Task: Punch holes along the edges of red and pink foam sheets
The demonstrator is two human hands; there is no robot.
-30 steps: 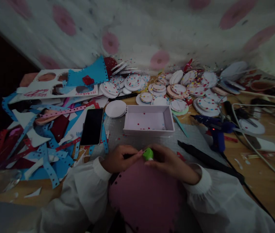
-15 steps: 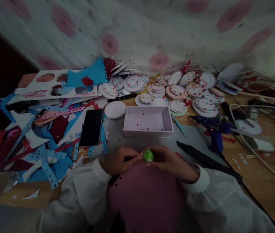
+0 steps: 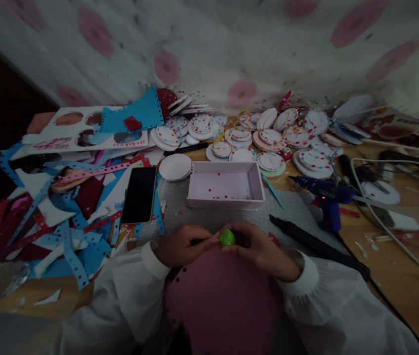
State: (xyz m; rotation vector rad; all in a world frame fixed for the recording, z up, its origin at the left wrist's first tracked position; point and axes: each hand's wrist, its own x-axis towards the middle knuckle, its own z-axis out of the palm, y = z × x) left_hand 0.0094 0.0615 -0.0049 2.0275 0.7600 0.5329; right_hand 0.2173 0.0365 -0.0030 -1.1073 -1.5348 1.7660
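A dusky pink sheet (image 3: 227, 301) of craft paper or foam spreads below my hands, with small flower-shaped holes along its left edge. My left hand (image 3: 187, 242) pinches the sheet's far edge, its fingertips close to a small green craft punch (image 3: 226, 237). Around that punch my right hand (image 3: 256, 246) is closed, with the thumb on the near side. The punch sits at the sheet's far edge; its jaw is hidden by fingers and sheet. Just beyond my hands stands a shallow white box (image 3: 226, 201) with a few tiny red cut-outs inside.
Punched strips and scraps (image 3: 69, 246) pile up on the left beside a phone (image 3: 139, 195). Decorated paper discs (image 3: 202, 125) crowd the back. At right lie a blue glue gun (image 3: 328, 199), a black tool with a cord (image 3: 313, 241) and a white cable (image 3: 383, 222).
The green punch has shifted slightly and tilted, so its pale lower part shows less. My right hand moved a little with it; my left hand stays almost still.
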